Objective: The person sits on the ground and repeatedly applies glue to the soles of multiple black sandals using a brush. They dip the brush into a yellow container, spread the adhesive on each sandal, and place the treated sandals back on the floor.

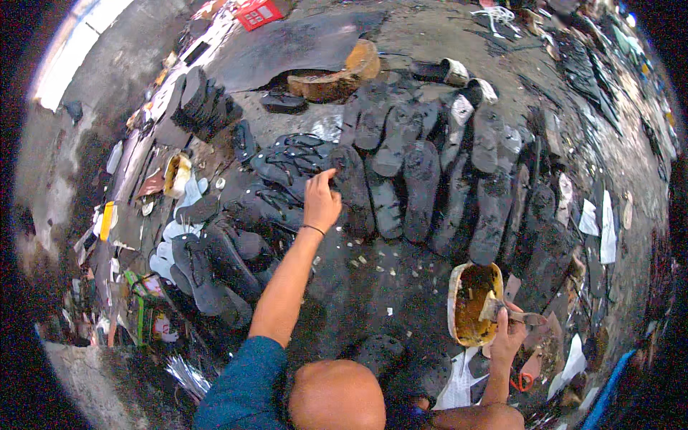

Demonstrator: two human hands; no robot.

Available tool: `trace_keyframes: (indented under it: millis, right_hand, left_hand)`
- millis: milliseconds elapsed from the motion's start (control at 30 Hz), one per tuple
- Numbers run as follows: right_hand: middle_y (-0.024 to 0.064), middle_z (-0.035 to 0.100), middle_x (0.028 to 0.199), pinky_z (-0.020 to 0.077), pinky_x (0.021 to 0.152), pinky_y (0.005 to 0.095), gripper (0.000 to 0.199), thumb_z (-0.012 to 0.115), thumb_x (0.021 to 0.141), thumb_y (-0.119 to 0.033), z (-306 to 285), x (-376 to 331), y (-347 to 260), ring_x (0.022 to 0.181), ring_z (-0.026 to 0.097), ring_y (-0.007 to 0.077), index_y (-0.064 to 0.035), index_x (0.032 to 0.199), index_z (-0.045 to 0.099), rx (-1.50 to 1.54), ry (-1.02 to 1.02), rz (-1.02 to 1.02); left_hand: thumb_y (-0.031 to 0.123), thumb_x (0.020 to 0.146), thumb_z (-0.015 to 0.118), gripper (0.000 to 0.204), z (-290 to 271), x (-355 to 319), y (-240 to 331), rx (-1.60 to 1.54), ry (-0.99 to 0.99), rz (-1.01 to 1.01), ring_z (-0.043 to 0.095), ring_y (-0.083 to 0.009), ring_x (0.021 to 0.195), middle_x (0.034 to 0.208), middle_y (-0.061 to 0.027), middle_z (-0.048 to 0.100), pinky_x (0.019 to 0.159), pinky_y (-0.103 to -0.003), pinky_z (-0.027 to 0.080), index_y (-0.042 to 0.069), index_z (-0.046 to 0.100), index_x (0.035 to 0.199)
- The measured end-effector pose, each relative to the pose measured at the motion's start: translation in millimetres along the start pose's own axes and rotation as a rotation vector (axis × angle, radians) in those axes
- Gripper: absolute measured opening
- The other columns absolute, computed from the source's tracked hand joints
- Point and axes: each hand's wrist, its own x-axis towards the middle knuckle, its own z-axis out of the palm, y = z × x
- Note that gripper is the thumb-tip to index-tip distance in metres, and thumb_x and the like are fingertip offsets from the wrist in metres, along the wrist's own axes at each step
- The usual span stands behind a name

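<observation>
My left hand (322, 203) reaches forward with its fingers curled at the left edge of a black sandal sole (355, 193). That sole lies at the left end of several rows of dark soles (421, 190) spread on the ground. In my right hand (506, 337) is a flat brush (528, 317), its wide head over an oblong tub (454, 304). The tub has a pale rim and brownish-yellow stuff inside. Left of my left hand lie several black sandals with straps (290, 161). More dark soles (197, 276) are heaped nearer me on the left.
A large dark sheet (287, 46) lies at the far side, next to a curved brown block (330, 86). A red box (259, 14) stands behind it. White scraps (608, 226) are strewn at right, and a small pale container (177, 175) sits at left.
</observation>
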Motion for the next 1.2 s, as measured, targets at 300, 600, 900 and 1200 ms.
trace_keyframes:
  millis: [300,600,900,1200]
  right_hand:
    - [0.0164,0.071,0.104,0.0542,0.083,0.038,0.026,0.071,0.09,-0.016,23,10,-41,0.091,0.069,0.0288,-0.0007,0.111,0.066,-0.487,-0.128,-0.168]
    - [0.0226,0.069,0.096,0.0532,0.083,0.049,0.034,0.071,0.089,-0.03,10,0,-68,0.095,0.067,0.0406,-0.0004,0.104,0.067,-0.733,-0.033,-0.134]
    - [0.0236,0.068,0.083,0.0524,0.075,0.0527,0.035,0.072,0.081,-0.025,-36,-53,-68,0.081,0.066,0.046,0.0021,0.101,0.061,-1.094,-0.402,-0.019]
    - [0.0139,0.071,0.083,0.0516,0.069,0.0368,0.032,0.073,0.087,-0.028,-36,-54,-76,0.074,0.066,0.0235,-0.0009,0.104,0.07,-0.57,-0.534,-0.003]
  left_hand:
    - [0.008,0.08,0.07,0.06,-37,29,-92,0.729,-0.286,0.082,0.025,-0.0424,0.147,0.155,-0.021,0.033,0.118,-0.048,0.029,0.01,0.046,0.135]
    - [-0.009,0.084,0.054,0.025,-165,-62,65,-0.091,0.377,0.297,0.066,-0.0393,0.108,0.116,-0.0215,0.067,0.092,-0.044,0.053,0.002,0.049,0.106]
    - [0.032,0.097,0.054,0.061,-111,-320,68,-0.136,-0.946,0.233,0.037,-0.0359,0.141,0.157,-0.0184,0.037,0.114,-0.046,0.036,0.005,0.041,0.15]
    - [0.04,0.087,0.072,0.069,-3,-307,73,-0.31,-0.736,0.36,0.035,-0.0404,0.143,0.152,-0.0209,0.042,0.119,-0.047,0.03,-0.001,0.051,0.138]
